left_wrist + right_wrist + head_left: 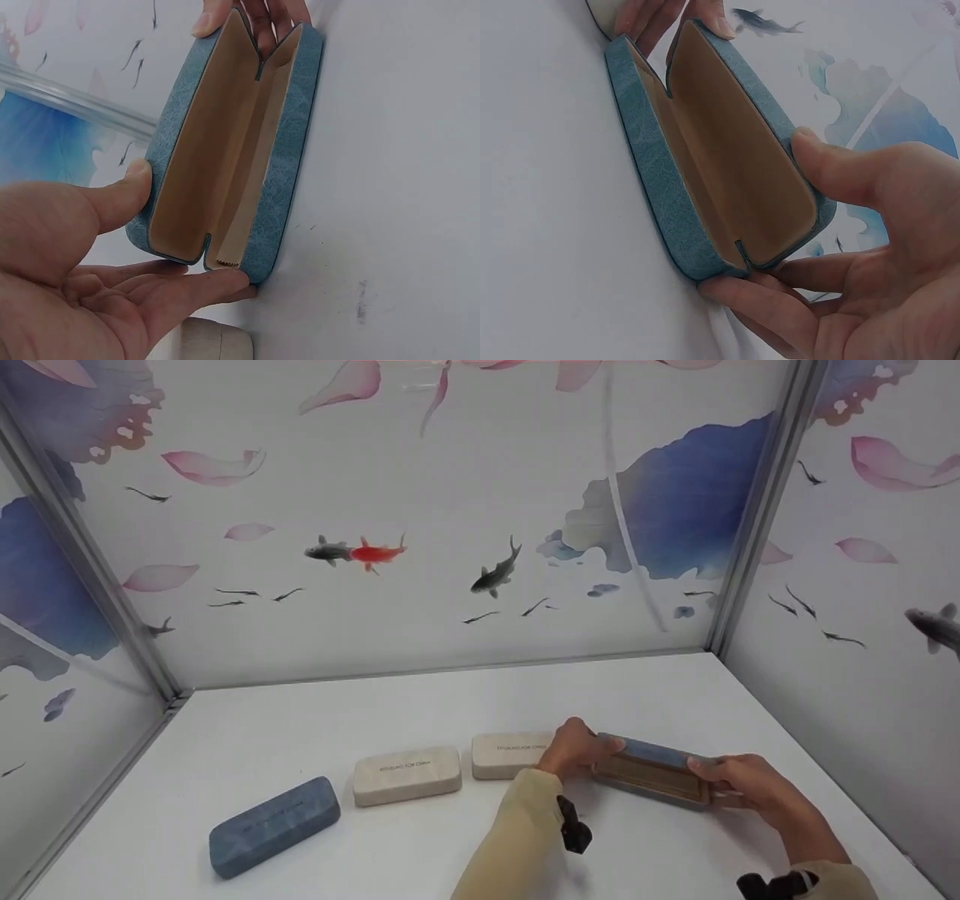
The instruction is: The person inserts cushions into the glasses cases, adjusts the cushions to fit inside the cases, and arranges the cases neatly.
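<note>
At the right of the table in the head view, a blue glasses case (pixel 656 750) stands with its lid partly raised, its tan lining showing. My left hand (pixel 581 746) grips the left end, thumb on the lid edge and fingers at the lower half. The other end is held by my right hand (pixel 750 787) in the same way, its thumb against the lid. Both wrist views look into the hollow of the case (pixel 289 157), with only lining visible inside. Close beside my left hand sits a closed cream glasses case (pixel 506 757), its right end hidden by that hand.
Another closed cream glasses case (pixel 407 776) lies left of the first, and a closed blue one (pixel 274 826) lies angled at the front left. A back wall (pixel 420 637) and side walls printed with fish and petals enclose the white table (pixel 300 720).
</note>
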`<state>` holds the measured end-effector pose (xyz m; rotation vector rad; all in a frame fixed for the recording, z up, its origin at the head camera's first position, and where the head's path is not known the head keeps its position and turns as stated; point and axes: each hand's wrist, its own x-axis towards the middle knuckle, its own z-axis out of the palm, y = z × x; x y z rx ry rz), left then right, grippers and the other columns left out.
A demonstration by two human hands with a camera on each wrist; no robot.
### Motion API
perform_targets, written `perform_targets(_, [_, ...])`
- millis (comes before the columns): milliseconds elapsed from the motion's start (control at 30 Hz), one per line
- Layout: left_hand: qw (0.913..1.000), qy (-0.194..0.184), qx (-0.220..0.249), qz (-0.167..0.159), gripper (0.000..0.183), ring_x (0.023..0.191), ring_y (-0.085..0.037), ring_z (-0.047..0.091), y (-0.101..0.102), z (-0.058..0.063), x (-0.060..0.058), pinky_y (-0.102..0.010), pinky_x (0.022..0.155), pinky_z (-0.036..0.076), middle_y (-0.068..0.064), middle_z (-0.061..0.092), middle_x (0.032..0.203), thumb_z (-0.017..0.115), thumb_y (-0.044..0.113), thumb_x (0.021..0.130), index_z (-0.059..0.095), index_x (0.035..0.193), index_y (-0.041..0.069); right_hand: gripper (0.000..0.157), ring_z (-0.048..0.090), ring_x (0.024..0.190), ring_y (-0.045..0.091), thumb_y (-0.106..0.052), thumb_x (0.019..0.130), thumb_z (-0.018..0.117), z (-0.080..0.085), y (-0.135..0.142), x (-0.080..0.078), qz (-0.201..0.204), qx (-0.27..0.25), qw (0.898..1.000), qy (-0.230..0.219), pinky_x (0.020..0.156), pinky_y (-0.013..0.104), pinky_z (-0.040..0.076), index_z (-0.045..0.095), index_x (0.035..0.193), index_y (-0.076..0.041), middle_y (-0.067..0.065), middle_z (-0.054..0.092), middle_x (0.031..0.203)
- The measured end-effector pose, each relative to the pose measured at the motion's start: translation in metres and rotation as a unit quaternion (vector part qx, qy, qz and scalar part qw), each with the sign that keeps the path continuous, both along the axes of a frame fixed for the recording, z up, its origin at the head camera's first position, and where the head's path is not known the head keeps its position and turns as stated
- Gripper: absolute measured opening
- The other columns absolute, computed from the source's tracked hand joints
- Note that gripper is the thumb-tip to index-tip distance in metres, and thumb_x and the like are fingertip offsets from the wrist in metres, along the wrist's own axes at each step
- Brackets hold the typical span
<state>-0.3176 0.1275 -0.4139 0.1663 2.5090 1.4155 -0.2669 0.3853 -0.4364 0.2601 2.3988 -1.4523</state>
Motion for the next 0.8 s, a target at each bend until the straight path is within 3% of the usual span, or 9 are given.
perform_targets(100, [1.0000,0.002,0.006,-0.004,0.040,0.082,-0.024,0.058,-0.0005,-0.0017,0.0006,-0.041,0.086,0.052,-0.013,0.066,0.092,0.078,0.031,0.087,0.067,0.099,-0.005,0.095,0.041,0.139,0.051,-0.049,0.095,0.063,-0.0007,0.0000,0.0005,-0.004,0.000,1.000,0.001,0.108,0.053,0.046,0.026,0.146,0.022,0.040,0.035,0.150])
perform_targets(300, [0.9995,0.016,0.014,-0.023,0.037,0.066,-0.024,0.055,-0.0031,-0.0050,0.0017,-0.034,0.066,0.043,-0.022,0.070,0.080,0.077,0.032,0.089,0.071,0.084,-0.005,0.091,0.042,0.139,0.049,-0.049,0.095,0.064,-0.0013,0.0012,0.0020,-0.003,0.014,1.000,0.013,0.107,0.052,0.047,0.031,0.146,0.018,0.037,0.038,0.151])
perform_targets(433, [0.9991,0.021,0.020,-0.030,0.037,0.060,-0.022,0.050,-0.0048,-0.0065,0.0025,-0.033,0.062,0.041,-0.021,0.069,0.077,0.077,0.032,0.089,0.071,0.082,-0.004,0.091,0.045,0.138,0.048,-0.049,0.094,0.065,-0.0021,0.0027,0.0029,-0.001,0.022,1.000,0.019,0.106,0.050,0.049,0.032,0.147,0.017,0.036,0.040,0.150])
perform_targets(567, [0.9994,0.021,0.015,-0.022,0.036,0.068,-0.024,0.057,-0.0056,-0.0069,0.0028,-0.035,0.066,0.047,-0.015,0.067,0.078,0.080,0.032,0.086,0.070,0.089,-0.003,0.093,0.044,0.138,0.048,-0.048,0.093,0.068,-0.0029,0.0025,0.0029,0.001,0.023,0.999,0.024,0.105,0.048,0.050,0.031,0.146,0.018,0.037,0.038,0.150])
perform_targets(667, [0.9997,0.021,-0.004,-0.015,0.042,0.080,-0.023,0.062,-0.0048,-0.0068,0.0028,-0.038,0.078,0.054,-0.012,0.069,0.090,0.081,0.031,0.085,0.069,0.105,-0.005,0.092,0.046,0.137,0.047,-0.045,0.091,0.072,-0.0048,0.0019,0.0025,-0.002,0.028,0.999,0.030,0.103,0.046,0.052,0.033,0.145,0.019,0.038,0.039,0.149])
perform_targets(800, [0.9995,0.022,-0.020,-0.008,0.052,0.089,-0.021,0.064,-0.0033,-0.0084,0.0028,-0.041,0.090,0.055,-0.016,0.070,0.107,0.082,0.030,0.084,0.066,0.118,-0.007,0.089,0.047,0.135,0.047,-0.042,0.090,0.073,-0.0072,0.0032,0.0031,-0.001,0.033,0.999,0.034,0.100,0.043,0.054,0.035,0.145,0.018,0.039,0.041,0.147])
